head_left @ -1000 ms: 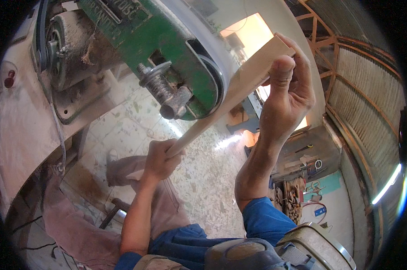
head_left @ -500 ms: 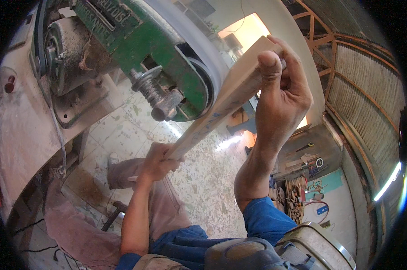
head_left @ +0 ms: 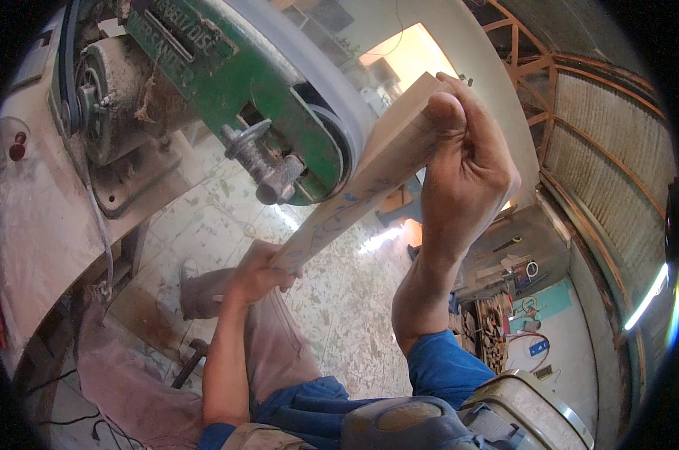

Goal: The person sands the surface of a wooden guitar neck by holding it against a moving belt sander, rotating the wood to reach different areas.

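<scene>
The bare left hand (head_left: 255, 274) is held low, its fingers closed in a curled grip, and is borne on a bare left forearm (head_left: 228, 352) raised from the lower edge. The bare right hand (head_left: 467, 161) is lifted higher, its thumb set opposite the fingers in a pinch. The blue-sleeved right arm (head_left: 423, 289) is stretched forward and up.

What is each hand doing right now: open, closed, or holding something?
Left hand: closed, holding the lower end of the long pale wooden board.
Right hand: closed, holding the board's upper end.
</scene>
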`<control>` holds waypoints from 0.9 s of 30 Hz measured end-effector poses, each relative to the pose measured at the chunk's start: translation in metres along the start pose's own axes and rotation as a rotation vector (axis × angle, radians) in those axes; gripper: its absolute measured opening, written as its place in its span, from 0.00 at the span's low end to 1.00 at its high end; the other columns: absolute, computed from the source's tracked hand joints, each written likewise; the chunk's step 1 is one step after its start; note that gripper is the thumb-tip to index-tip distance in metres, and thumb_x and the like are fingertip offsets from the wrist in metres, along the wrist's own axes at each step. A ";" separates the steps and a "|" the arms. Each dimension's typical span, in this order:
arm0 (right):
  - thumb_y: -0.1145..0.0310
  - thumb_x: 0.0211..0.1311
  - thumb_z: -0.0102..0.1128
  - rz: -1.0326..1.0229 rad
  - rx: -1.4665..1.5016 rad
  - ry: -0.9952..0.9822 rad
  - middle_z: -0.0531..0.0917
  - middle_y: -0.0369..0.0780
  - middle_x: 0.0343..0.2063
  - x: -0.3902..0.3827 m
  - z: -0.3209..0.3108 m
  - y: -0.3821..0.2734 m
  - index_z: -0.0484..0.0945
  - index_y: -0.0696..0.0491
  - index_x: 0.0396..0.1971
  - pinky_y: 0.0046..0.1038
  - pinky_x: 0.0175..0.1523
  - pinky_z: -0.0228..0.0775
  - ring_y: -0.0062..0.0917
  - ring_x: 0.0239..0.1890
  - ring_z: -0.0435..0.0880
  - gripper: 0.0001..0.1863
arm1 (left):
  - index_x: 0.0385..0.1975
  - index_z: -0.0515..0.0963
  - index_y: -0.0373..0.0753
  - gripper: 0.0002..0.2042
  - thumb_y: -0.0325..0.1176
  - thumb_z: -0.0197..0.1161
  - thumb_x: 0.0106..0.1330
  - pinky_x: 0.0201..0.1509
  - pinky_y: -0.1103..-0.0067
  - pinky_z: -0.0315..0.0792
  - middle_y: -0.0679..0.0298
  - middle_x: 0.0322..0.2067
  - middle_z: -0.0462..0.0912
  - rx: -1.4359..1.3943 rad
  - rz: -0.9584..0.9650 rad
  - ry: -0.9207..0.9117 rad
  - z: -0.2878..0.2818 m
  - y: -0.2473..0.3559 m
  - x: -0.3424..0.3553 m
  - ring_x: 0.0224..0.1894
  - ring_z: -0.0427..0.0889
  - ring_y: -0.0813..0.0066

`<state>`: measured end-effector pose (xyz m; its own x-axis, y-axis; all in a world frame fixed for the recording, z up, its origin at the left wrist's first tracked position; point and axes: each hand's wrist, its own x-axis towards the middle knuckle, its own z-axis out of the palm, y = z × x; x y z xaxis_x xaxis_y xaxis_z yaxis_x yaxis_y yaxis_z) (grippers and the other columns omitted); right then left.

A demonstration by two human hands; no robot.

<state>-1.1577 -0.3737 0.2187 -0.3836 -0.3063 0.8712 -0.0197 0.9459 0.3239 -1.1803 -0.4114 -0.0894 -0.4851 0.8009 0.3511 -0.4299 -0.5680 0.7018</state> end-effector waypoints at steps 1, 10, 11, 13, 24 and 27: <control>0.60 0.65 0.68 -0.001 -0.006 -0.005 0.84 0.41 0.25 0.000 -0.001 0.000 0.87 0.50 0.42 0.29 0.34 0.72 0.27 0.26 0.81 0.12 | 0.29 0.84 0.30 0.11 0.26 0.66 0.43 0.25 0.75 0.75 0.61 0.25 0.83 -0.007 0.003 -0.008 -0.001 0.000 0.000 0.20 0.78 0.73; 0.60 0.64 0.69 0.001 -0.126 -0.025 0.79 0.39 0.21 -0.003 -0.006 -0.009 0.87 0.47 0.43 0.29 0.27 0.66 0.25 0.20 0.76 0.12 | 0.26 0.83 0.28 0.15 0.31 0.67 0.38 0.25 0.75 0.75 0.59 0.22 0.82 0.000 -0.049 -0.015 0.001 0.012 -0.004 0.20 0.80 0.73; 0.60 0.64 0.69 0.003 -0.136 -0.028 0.79 0.39 0.20 -0.003 -0.006 -0.010 0.87 0.47 0.44 0.29 0.26 0.66 0.24 0.20 0.76 0.12 | 0.26 0.83 0.28 0.15 0.31 0.66 0.38 0.26 0.75 0.75 0.58 0.21 0.82 -0.006 -0.053 -0.019 0.000 0.011 -0.004 0.20 0.80 0.72; 0.60 0.64 0.69 -0.003 -0.152 -0.029 0.78 0.38 0.19 -0.005 -0.007 -0.009 0.87 0.46 0.44 0.29 0.26 0.65 0.24 0.19 0.74 0.12 | 0.26 0.83 0.28 0.15 0.30 0.66 0.37 0.26 0.76 0.76 0.58 0.21 0.82 -0.019 -0.060 -0.028 -0.002 0.009 -0.004 0.21 0.81 0.72; 0.60 0.64 0.69 -0.018 -0.194 -0.056 0.75 0.38 0.18 -0.008 -0.015 -0.015 0.87 0.46 0.45 0.29 0.24 0.62 0.23 0.18 0.71 0.12 | 0.28 0.84 0.26 0.16 0.28 0.64 0.36 0.27 0.74 0.76 0.56 0.20 0.84 -0.021 -0.100 -0.062 -0.007 0.018 -0.004 0.21 0.82 0.68; 0.56 0.66 0.66 0.009 -0.223 -0.111 0.85 0.39 0.28 -0.008 -0.019 -0.021 0.88 0.48 0.46 0.26 0.33 0.73 0.21 0.28 0.82 0.15 | 0.29 0.84 0.26 0.17 0.27 0.63 0.36 0.27 0.74 0.76 0.55 0.20 0.84 -0.016 -0.101 -0.072 -0.011 0.015 -0.003 0.21 0.83 0.68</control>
<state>-1.1367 -0.3930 0.2123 -0.4819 -0.2728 0.8327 0.1838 0.8977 0.4004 -1.1934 -0.4243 -0.0869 -0.3830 0.8653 0.3233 -0.4858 -0.4863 0.7263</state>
